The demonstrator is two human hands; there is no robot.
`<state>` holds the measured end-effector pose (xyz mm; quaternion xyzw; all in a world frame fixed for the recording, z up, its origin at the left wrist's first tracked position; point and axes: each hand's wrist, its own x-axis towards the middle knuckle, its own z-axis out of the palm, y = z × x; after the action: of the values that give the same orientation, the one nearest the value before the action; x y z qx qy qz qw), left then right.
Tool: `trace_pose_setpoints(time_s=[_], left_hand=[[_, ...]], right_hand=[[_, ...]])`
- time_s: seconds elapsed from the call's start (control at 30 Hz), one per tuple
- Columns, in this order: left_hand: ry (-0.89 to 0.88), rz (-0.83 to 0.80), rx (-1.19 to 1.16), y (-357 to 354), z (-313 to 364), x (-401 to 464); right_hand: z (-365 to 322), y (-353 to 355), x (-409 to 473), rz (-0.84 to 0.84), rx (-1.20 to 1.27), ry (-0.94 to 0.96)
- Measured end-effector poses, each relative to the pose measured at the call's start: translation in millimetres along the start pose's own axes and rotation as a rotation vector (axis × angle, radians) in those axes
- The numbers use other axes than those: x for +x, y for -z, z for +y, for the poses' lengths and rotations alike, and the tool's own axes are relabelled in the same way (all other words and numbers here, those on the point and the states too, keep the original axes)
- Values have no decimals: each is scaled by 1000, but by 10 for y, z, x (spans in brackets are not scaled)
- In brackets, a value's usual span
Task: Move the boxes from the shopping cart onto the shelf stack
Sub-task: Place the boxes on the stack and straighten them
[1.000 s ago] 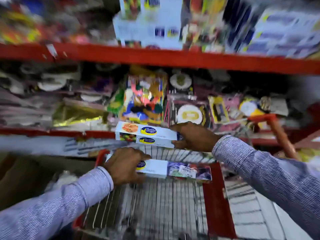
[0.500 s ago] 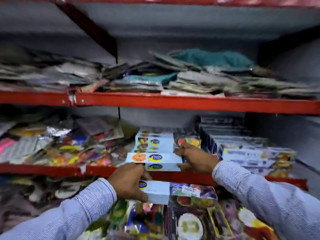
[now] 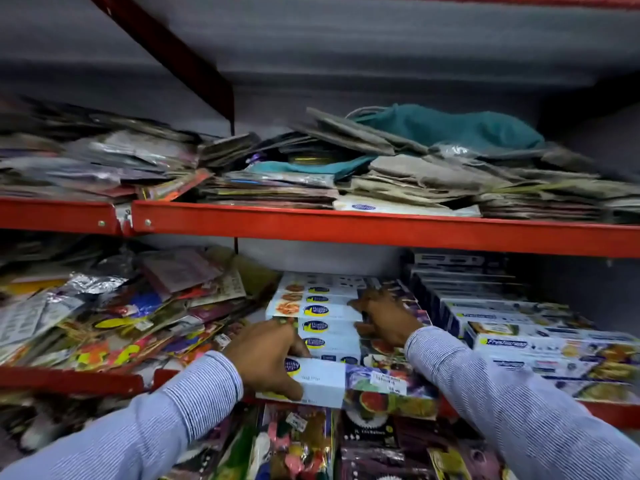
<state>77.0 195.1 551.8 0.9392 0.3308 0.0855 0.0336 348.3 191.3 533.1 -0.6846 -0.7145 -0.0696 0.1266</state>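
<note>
A stack of long white boxes (image 3: 313, 299) with blue-and-yellow oval logos sits on the middle red shelf (image 3: 381, 233). My right hand (image 3: 386, 318) rests on the right end of the top box (image 3: 322, 310) of that stack, fingers wrapped around it. My left hand (image 3: 266, 358) grips the left end of another white box (image 3: 346, 384) with fruit pictures and a price sticker, held level just in front of the stack at the shelf's front edge. The shopping cart is out of view.
Loose colourful foil packets (image 3: 121, 323) are heaped left of the stack. Dark-blue and white boxes (image 3: 519, 327) fill the shelf to the right. The shelf above holds flat paper bags (image 3: 398, 174) and a teal cloth. More packets (image 3: 301, 445) hang below.
Both hands have carried their boxes up and forward from the cart to the shelf. The right hand's box now lies on top of the stack; the left box has reached the shelf edge.
</note>
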Motion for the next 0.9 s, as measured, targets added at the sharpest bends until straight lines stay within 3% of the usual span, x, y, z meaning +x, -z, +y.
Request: trace_pose_setpoints(time_s=[0.43, 0.63, 0.77, 0.9], left_hand=[[78, 99, -84, 12, -171, 681], [47, 197, -97, -172, -163, 867], [39, 230, -13, -338, -173, 873], [16, 270, -108, -490, -211, 862]], right_hand=[[97, 358, -143, 97, 259, -37], [152, 227, -405, -78, 14, 13], [198, 129, -480, -21, -31, 45], [183, 108, -537, 19, -19, 56]])
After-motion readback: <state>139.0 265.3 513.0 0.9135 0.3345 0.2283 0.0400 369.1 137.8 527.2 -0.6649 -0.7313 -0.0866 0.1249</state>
